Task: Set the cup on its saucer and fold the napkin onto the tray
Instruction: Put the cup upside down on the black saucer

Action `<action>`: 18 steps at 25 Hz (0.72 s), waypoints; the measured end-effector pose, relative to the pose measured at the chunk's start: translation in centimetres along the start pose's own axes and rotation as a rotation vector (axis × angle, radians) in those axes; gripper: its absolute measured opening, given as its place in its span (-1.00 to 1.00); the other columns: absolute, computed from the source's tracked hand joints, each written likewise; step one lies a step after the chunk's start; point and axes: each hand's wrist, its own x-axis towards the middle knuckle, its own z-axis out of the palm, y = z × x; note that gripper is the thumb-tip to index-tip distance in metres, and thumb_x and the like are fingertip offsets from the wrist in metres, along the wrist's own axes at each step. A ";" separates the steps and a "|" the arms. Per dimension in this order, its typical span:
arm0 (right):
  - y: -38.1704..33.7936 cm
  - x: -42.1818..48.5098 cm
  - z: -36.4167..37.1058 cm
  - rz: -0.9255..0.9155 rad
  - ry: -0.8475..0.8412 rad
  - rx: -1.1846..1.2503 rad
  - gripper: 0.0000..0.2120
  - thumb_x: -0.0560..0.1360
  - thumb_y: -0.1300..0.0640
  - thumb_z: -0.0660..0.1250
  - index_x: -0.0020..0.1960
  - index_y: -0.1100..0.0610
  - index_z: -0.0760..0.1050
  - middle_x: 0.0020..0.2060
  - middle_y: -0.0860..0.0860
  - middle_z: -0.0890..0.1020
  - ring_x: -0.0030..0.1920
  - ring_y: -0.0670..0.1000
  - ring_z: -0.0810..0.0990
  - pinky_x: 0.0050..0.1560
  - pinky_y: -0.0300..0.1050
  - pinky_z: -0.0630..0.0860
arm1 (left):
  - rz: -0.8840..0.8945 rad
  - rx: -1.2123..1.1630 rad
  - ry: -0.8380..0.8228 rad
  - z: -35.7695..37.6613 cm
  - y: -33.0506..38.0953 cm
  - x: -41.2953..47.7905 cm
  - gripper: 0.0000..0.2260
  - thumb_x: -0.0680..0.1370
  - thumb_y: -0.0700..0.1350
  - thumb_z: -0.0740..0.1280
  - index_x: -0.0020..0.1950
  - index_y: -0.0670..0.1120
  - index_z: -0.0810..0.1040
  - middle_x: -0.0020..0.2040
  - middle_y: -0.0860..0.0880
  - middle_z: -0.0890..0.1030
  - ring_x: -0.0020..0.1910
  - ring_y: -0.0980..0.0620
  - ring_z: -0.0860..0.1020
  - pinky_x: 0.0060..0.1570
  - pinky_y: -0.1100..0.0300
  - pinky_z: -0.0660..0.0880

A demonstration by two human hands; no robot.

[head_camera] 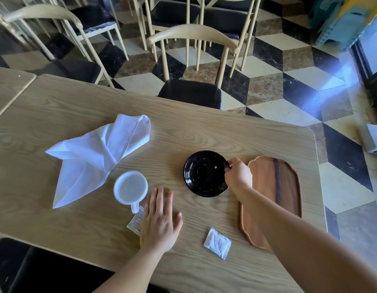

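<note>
Saucer [204,173] rim pinched by the right hand [238,175]; left hand [160,220] lies flat, fingers spread.

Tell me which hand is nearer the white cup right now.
Left. The left hand lies flat on the table just right of the cup, beside its handle. The right hand is farther right, gripping the black saucer rim.

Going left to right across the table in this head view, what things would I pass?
White napkin → white cup → left hand → black saucer → right hand gripping the saucer's rim → wooden tray.
</note>
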 end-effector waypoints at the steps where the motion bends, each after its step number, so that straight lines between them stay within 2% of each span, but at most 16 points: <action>1: -0.2 0.4 -0.1 0.014 0.009 0.004 -0.73 0.51 0.21 0.22 0.18 0.06 0.51 -0.19 -0.04 0.54 -0.14 0.09 0.54 -0.17 -0.10 0.43 | 0.002 0.000 0.002 0.0 0.0 0.0 -0.44 0.58 0.12 0.13 0.51 -0.12 0.23 0.56 -0.21 0.17 0.56 -0.22 0.09 0.53 -0.11 0.04; 8: -0.9 3.3 -0.5 0.053 0.051 -0.003 -0.72 0.48 0.26 0.20 0.14 0.08 0.51 -0.31 -0.09 0.44 -0.18 0.10 0.47 -0.19 -0.13 0.35 | 0.003 0.005 0.033 0.5 -0.1 0.0 -0.43 0.57 0.12 0.14 0.53 -0.11 0.21 0.57 -0.21 0.16 0.57 -0.21 0.07 0.54 -0.10 0.04; 11: -1.2 4.3 -0.9 0.044 0.053 -0.004 -0.71 0.48 0.27 0.20 0.15 0.08 0.51 -0.31 -0.10 0.43 -0.25 0.04 0.45 -0.28 -0.17 0.32 | 0.010 0.006 0.047 0.6 -0.2 -0.1 -0.43 0.57 0.11 0.16 0.52 -0.12 0.23 0.57 -0.21 0.17 0.57 -0.21 0.09 0.54 -0.10 0.05; 15: -1.6 5.2 -1.4 0.077 0.063 0.020 -0.69 0.47 0.26 0.20 0.18 0.09 0.50 -0.19 -0.01 0.51 -0.15 0.11 0.48 -0.15 -0.10 0.39 | 0.008 0.005 0.046 0.6 -0.2 -0.1 -0.42 0.56 0.12 0.17 0.52 -0.13 0.24 0.57 -0.22 0.17 0.57 -0.20 0.08 0.53 -0.11 0.06; 18: -1.6 5.3 -1.6 0.097 0.066 0.040 -0.72 0.46 0.25 0.21 0.13 0.08 0.51 -0.21 0.00 0.51 -0.14 0.13 0.52 -0.15 -0.08 0.44 | -0.004 0.002 0.043 0.5 -0.1 0.0 -0.42 0.56 0.12 0.17 0.52 -0.12 0.25 0.57 -0.21 0.18 0.57 -0.20 0.09 0.52 -0.11 0.09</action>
